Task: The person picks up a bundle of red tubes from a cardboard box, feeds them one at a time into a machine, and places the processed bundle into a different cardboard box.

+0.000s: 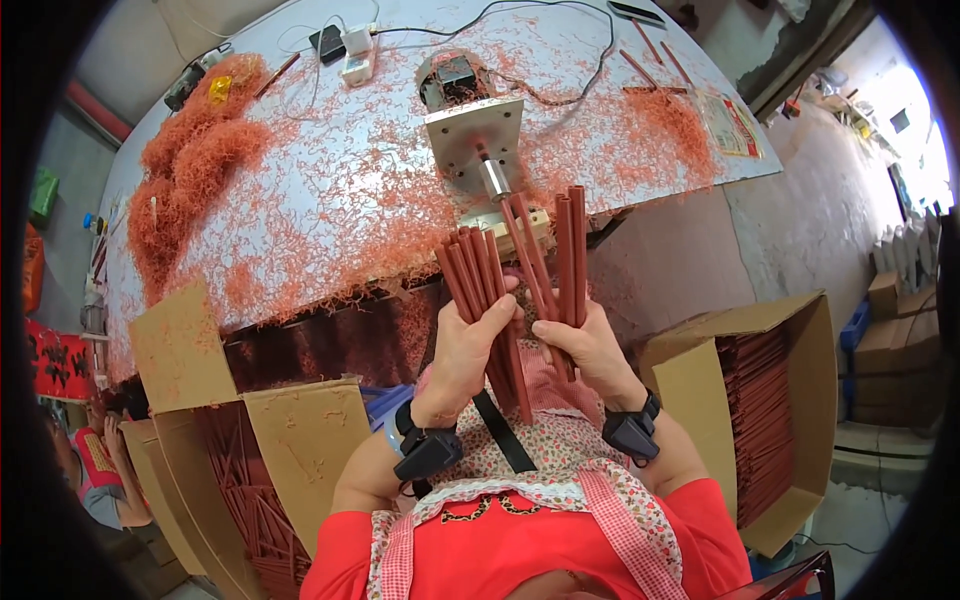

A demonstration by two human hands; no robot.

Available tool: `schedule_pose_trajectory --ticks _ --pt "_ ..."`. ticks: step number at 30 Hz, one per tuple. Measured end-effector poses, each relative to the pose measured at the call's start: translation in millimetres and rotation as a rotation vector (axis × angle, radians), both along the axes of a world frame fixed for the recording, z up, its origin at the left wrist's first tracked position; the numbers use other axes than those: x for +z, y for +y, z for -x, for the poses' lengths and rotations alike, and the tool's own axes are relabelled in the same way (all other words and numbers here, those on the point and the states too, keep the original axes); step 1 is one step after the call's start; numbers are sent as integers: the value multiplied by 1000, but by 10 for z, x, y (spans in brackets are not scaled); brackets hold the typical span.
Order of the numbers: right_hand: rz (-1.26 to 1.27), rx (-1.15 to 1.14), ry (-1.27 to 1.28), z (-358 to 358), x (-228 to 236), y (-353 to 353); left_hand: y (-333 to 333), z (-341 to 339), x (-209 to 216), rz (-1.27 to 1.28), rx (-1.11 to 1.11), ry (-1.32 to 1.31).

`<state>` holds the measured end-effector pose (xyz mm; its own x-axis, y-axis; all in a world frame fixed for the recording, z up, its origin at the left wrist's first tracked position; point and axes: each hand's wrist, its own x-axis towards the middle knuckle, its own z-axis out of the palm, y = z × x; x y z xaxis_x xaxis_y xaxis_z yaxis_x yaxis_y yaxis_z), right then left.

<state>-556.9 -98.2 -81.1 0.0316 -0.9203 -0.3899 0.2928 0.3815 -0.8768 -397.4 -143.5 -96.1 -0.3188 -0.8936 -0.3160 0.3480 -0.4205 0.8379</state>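
Note:
My left hand (465, 350) is closed around a bundle of slim reddish-brown sticks (468, 272), their lower ends poking out below the fist. Beside it, my right hand (590, 352) grips a smaller group of the same sticks (570, 250), the thumb lying across them. A few loose-angled sticks (528, 255) lean between the two hands; which hand bears them is partly hidden. Just beyond the stick tops, a motor-driven machine with a square metal plate (475, 125) and a shiny round spindle (493, 178) stands at the table edge.
Curly orange shavings (205, 155) cover much of the white table (330, 160), heaped at left. Open cardboard boxes of sticks stand at left (305, 430) and right (825, 400). Cables (610, 40) cross the far side. Another person's arm (125, 475) shows at far left.

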Motion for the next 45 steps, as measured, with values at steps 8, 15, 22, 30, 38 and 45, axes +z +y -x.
schedule_pose_trajectory --ticks 8,15,22,30,38,45 --pt "32 -87 -102 -149 8 269 -26 122 84 -91 -81 102" --pt "78 -100 -6 -114 -39 22 294 -131 -298 -195 -233 39" --pt "70 -81 93 -112 -125 271 227 -293 -120 -146 -245 -41" --pt "64 -12 76 -79 -103 18 72 -201 -13 -9 -206 13" --pt "-81 -96 -127 -126 21 350 -46 61 4 -30 -169 91" --pt "9 10 -54 -62 59 114 93 -77 -37 25 -100 2"
